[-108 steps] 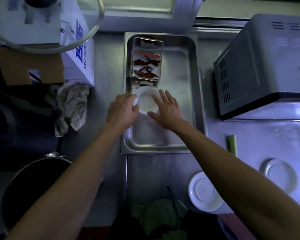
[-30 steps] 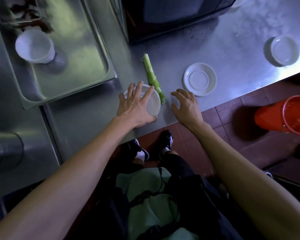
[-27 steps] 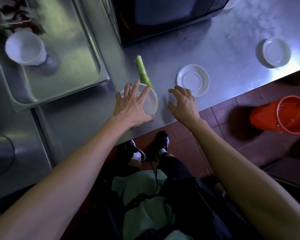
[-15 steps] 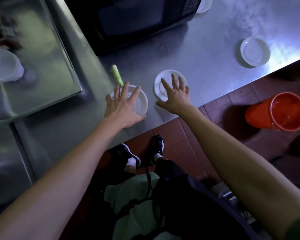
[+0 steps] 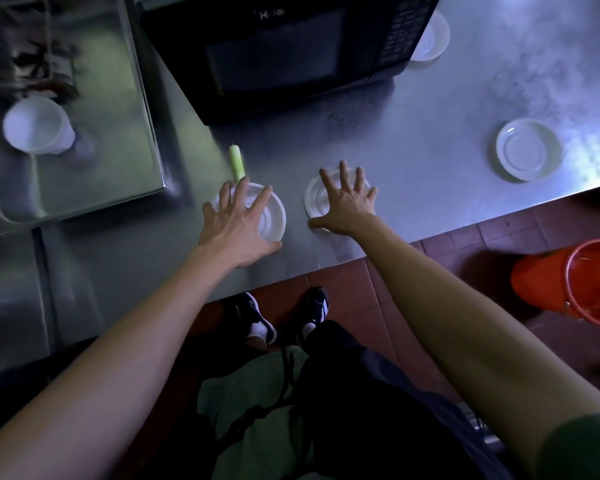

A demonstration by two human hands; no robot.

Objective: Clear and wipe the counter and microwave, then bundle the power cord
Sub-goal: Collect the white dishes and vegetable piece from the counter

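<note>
My left hand (image 5: pixel 236 225) lies over a white bowl (image 5: pixel 274 216) near the steel counter's (image 5: pixel 430 112) front edge, fingers spread across its top and thumb at its near rim. Flat on a white saucer (image 5: pixel 313 199) just to the right rests my right hand (image 5: pixel 343 204), its fingers straight and spread. A green vegetable stalk (image 5: pixel 237 161) lies behind the bowl, its near end hidden by my left fingers. The black microwave (image 5: pixel 274 53) stands at the back, with crumbs (image 5: pixel 340 114) in front of it. No power cord shows.
A steel tray (image 5: pixel 146 109) at the left holds a white cup (image 5: pixel 37 124) and a container of dried chilies (image 5: pixel 32 64). Two more saucers sit at the right (image 5: pixel 527 148) and beside the microwave (image 5: pixel 432 36). A red bucket (image 5: pixel 582 282) stands on the floor.
Both hands left the cup in the tray. My left hand has stayed on the bowl, and my right hand went from the counter's edge onto the saucer.
</note>
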